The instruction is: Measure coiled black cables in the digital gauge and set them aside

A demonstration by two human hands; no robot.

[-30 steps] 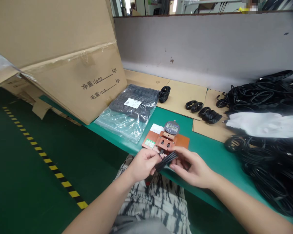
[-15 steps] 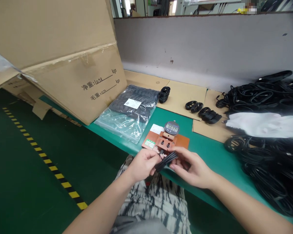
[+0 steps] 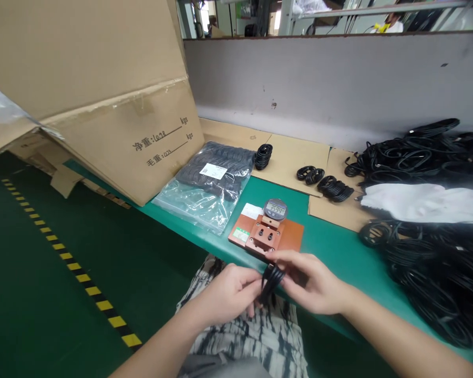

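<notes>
Together, left hand (image 3: 224, 294) and right hand (image 3: 315, 283) pinch coiled cable (image 3: 271, 283).

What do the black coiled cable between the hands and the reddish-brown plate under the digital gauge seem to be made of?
The black cable looks like matte rubber or PVC sheathing, judging by its soft, flexible loops. The reddish-brown plate looks like a smooth phenolic laminate, given its flat, even surface, though stained wood can't be ruled out.
</notes>
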